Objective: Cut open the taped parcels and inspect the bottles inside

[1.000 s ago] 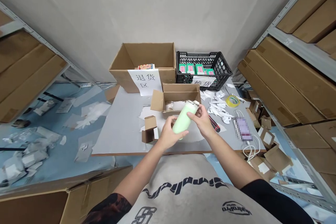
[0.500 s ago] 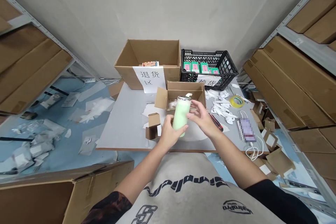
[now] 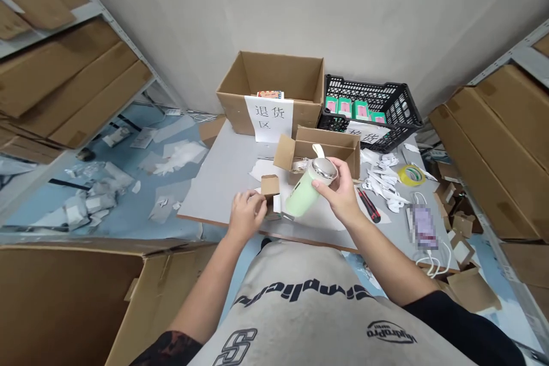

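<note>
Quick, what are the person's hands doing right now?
Left hand: fingers curled at a small cardboard box, grip unclear.
Right hand: closed, holding a pale green metal-capped bottle.

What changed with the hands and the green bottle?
The left hand let go of the pale green metal-lidded bottle and moved left, to the small brown cardboard box. The right hand alone holds the bottle now, tilted. The big open cardboard carton stayed on the table.
</note>
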